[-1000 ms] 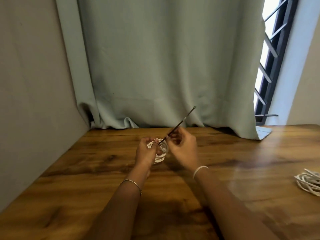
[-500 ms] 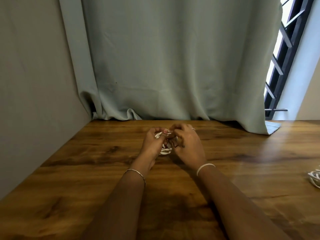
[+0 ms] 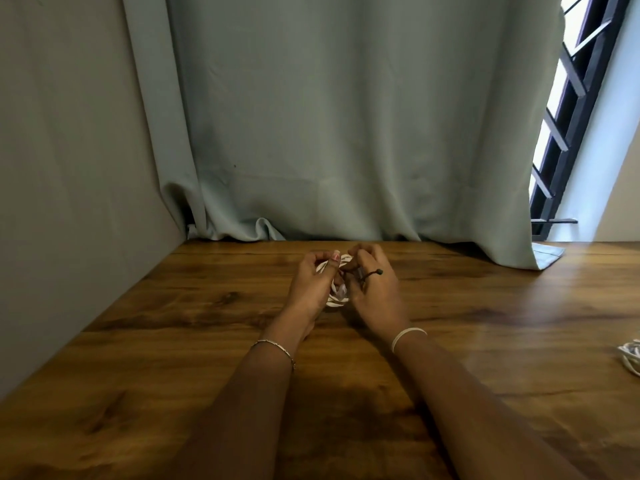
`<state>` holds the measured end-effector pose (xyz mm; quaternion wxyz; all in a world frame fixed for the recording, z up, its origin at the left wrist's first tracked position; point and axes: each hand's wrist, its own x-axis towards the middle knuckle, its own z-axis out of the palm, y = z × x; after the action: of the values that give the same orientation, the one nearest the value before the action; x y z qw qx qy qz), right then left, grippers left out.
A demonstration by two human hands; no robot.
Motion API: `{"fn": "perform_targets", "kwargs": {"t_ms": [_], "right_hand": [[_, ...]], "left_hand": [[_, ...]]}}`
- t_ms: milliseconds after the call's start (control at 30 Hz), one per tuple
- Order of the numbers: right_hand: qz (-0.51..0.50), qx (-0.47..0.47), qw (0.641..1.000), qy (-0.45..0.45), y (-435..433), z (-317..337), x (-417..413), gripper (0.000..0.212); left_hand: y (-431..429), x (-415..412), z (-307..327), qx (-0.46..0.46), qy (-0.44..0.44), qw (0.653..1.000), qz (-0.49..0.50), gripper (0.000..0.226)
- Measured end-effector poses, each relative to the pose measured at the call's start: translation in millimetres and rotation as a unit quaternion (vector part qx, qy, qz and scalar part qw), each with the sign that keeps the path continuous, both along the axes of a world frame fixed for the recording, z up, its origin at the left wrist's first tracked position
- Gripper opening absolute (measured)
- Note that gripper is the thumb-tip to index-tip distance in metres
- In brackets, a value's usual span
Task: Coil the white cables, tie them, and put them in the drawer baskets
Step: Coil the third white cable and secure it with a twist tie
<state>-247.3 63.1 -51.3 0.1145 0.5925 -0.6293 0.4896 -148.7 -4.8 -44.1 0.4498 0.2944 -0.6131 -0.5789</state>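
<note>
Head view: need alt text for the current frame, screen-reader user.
The left hand grips a small coil of white cable over a wooden table while the right hand pinches a dark tie at it. A grey-green curtain hangs behind, and more white cable lies at the table's right edge.

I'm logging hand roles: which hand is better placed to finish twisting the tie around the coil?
Probably the right hand: it pinches the dark tie, while the left hand grips the coiled white cable.
</note>
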Motion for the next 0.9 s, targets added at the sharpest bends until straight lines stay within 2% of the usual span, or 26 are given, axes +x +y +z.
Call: {"fn": "perform_targets", "kwargs": {"t_ms": [167,267,400,500,567,700,900], "right_hand": [[-0.022,-0.028,0.999,0.035,2.5,1.5,4.6,0.019],[-0.016,-0.042,0.999,0.022,3.5,0.7,4.6,0.017],[0.004,-0.029,0.999,0.013,4.5,2.3,3.5,0.022],[0.018,0.003,1.0,0.018,3.9,2.1,3.7,0.02],[0.027,0.02,0.999,0.027,3.0,0.7,4.3,0.02],[0.027,-0.022,0.999,0.016,0.6,0.4,3.7,0.014],[0.043,-0.027,0.998,-0.031,4.4,5.3,8.0,0.015]], "left_hand": [[2.6,-1.0,0.3,0.077,-0.018,0.996,-0.047,0.046],[-0.3,5.7,3.5,0.143,0.031,0.986,-0.081,0.042],[-0.1,10.7,5.2,0.198,0.056,0.976,-0.073,0.038],[-1.6,11.6,4.1,0.201,0.062,0.976,-0.052,0.044],[-3.9,12.1,3.0,0.199,0.072,0.977,-0.034,0.036],[-7.5,12.0,0.9,0.191,0.069,0.979,-0.011,0.018],[-4.5,11.7,1.7,0.164,0.046,0.985,0.024,0.016]]}}
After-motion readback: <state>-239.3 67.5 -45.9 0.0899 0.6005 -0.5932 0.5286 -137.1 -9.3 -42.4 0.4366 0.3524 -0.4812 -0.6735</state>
